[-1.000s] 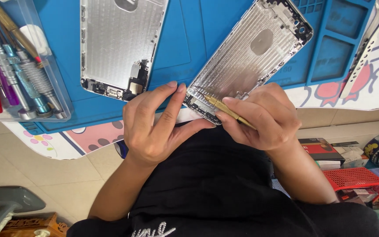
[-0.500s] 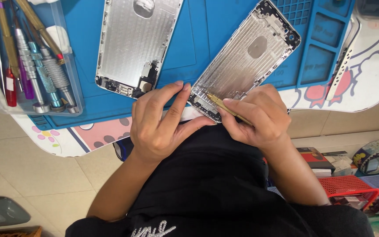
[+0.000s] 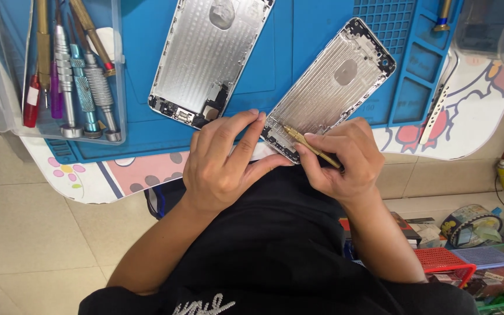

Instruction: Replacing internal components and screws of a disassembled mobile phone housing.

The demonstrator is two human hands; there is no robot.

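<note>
- The right hand (image 3: 345, 160) was closed around a thin gold screwdriver (image 3: 310, 147), pinching it between thumb and fingers, with the tip set on the near end of a silver phone shell (image 3: 331, 87).
- That shell lay tilted on the blue mat (image 3: 304, 35), its inner side up and its near corner reaching the mat's front edge.
- The left hand (image 3: 223, 160) pressed on the same near end: fingers stretched over the shell's corner, thumb under its edge, bracing it rather than fully closing around it.
- The two hands sat just beside each other, almost touching at the shell's end.
- A second shell (image 3: 208, 58) lay on the mat to the left, apart from both hands, also inner side up.
- A clear tray (image 3: 118, 87) at the far left held several drivers (image 3: 80, 76) with silver, teal, purple, red and gold handles.
- The mat rested on a white table (image 3: 468, 111) with cartoon prints.
- On the tiled floor to the right stood a red basket (image 3: 444, 259) amid clutter.
- A black shirt (image 3: 275, 245) filled the lower middle of the view.
</note>
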